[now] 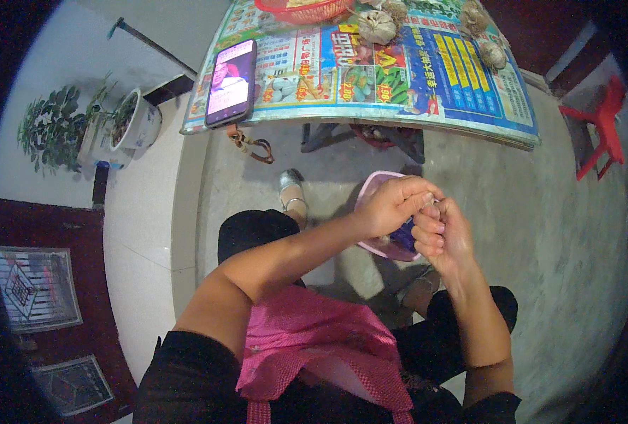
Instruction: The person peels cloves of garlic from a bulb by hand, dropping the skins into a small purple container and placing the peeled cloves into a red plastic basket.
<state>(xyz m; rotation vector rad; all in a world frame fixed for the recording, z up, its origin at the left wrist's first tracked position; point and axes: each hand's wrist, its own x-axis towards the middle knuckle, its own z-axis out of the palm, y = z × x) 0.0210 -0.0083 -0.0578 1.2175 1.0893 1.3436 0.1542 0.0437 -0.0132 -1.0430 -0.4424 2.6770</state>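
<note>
My left hand [396,204] and my right hand [443,230] meet over a pink plastic bin [367,193] on the floor. Their fingertips pinch together on a small pale piece, mostly hidden by the fingers; it looks like a garlic clove. Beneath the hands, something dark blue or purple [405,236] shows inside the bin, partly covered by my wrists. On the low table [292,114] ahead, a whole garlic bulb [376,26] lies near the far side, with more bulbs beside it. A smaller garlic bulb [493,55] sits toward the right edge.
A lit phone [231,85] with a brown strap lies at the table's left edge. Behind it stands a red plastic basket [308,11]. Printed flyers cover the tabletop. A red stool [602,127] is at the right; potted plants [136,122] stand left. A pink apron [319,339] covers my lap.
</note>
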